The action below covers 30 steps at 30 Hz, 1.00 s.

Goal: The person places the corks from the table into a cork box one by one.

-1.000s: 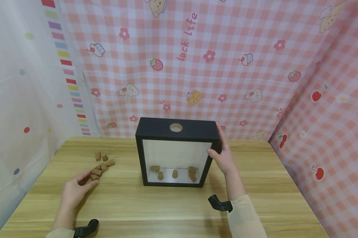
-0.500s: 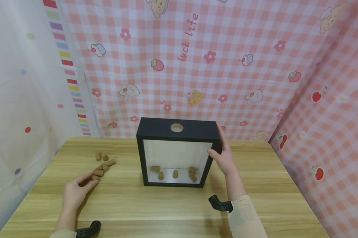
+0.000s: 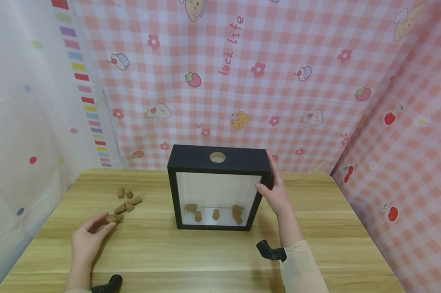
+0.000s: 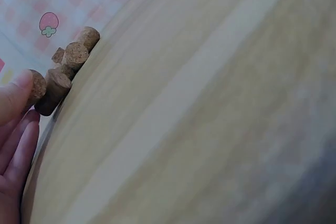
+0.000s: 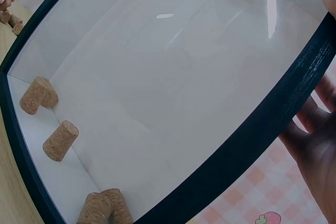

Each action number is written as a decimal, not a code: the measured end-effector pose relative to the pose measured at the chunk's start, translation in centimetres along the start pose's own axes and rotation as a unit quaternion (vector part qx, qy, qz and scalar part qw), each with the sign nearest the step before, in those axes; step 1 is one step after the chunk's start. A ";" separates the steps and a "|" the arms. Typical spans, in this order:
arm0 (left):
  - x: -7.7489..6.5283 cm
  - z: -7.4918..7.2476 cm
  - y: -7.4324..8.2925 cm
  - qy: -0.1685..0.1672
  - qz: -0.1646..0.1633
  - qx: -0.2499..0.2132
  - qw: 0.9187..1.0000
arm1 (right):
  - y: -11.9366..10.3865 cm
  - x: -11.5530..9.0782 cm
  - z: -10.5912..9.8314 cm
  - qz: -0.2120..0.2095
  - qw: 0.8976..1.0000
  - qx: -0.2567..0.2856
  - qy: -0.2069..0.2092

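Note:
My left hand (image 3: pixel 86 240) is low over the table at the left, pinching a cork (image 4: pixel 38 87) between thumb and fingers. Right against that cork is another cork (image 4: pixel 55 87), and more lie just beyond. My right hand (image 3: pixel 277 196) grips the right side of an upright black box frame (image 3: pixel 191 158) with a clear front, thumb at the front edge and fingers behind. A round hole (image 3: pixel 217 157) pierces the frame's top. Inside, several corks lie or stand on the white floor, among them a standing cork (image 3: pixel 216 214) near the middle.
Loose corks (image 3: pixel 129 206) lie in a small cluster beyond my left hand, with two more corks (image 3: pixel 121 193) behind them. The wooden table (image 3: pixel 191 256) ends at a pink checked cloth (image 3: pixel 220 101). A second checked cloth (image 3: pixel 400 162) hangs at the right.
My left hand shifted a little right, then back left and nearer, and the two corks at its fingertips now sit apart from the cluster. My right hand and the box frame have stayed put.

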<state>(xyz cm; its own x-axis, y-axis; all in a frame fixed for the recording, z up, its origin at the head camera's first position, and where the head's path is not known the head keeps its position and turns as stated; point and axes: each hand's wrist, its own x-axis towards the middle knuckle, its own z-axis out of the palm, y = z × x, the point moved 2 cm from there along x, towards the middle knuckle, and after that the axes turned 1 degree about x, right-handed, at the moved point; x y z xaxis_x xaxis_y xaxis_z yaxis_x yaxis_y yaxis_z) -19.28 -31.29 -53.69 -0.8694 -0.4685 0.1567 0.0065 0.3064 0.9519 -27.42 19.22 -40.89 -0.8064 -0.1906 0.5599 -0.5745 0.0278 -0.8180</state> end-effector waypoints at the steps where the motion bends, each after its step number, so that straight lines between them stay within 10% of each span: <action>1: 0.0 0.0 0.0 0.001 -0.003 -0.014 1.000 | 0.0 0.0 0.0 -0.001 1.000 0.001 0.000; 21: -0.7 -0.2 1.3 -0.002 -0.007 -0.176 0.984 | -0.1 0.0 0.0 -0.001 1.000 -0.001 0.002; 30: -0.5 1.3 8.1 -0.029 0.098 -0.058 0.993 | -0.1 0.0 -0.1 0.005 1.000 -0.003 0.004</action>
<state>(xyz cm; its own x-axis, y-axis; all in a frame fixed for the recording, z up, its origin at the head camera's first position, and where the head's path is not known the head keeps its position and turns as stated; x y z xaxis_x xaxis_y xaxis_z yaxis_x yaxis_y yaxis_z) -19.40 -27.51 -46.41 -0.8725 -0.3599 0.3306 0.2329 0.2886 0.9287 -27.34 19.32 -40.82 -0.8133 -0.1831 0.5523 -0.5669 0.0352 -0.8231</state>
